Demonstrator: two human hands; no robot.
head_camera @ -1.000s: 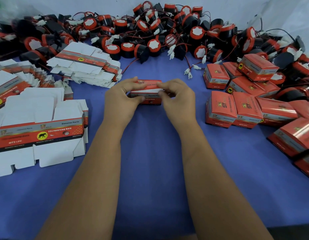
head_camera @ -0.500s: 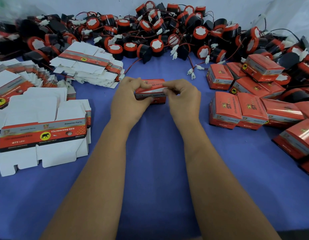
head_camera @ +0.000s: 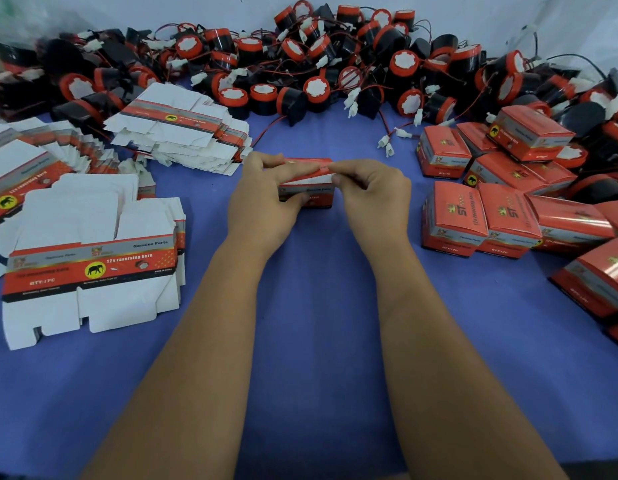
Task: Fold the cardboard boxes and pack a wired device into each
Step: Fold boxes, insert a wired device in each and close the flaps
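Dozens of wired devices [head_camera: 300, 64], black with red rims and white connectors, lie heaped along the far edge of the blue tabletop [head_camera: 318, 306], likely as stock within arm's reach. Finished boxes [head_camera: 480, 220] crowd the right side, apparently set aside once packed. Flat blanks [head_camera: 89, 268] sit in stacks at the left, printed side up, ready for the nearest hand to draw from. In the middle, the current box [head_camera: 309, 188] rests on the tabletop between both hands. The left hand [head_camera: 262, 199] curls its grip round the box's left end, steadying it against the surface. The right hand [head_camera: 373, 192] pinches the top flap with thumb and fingertips, seemingly to fold it shut. Whether a device is already inside cannot be told.
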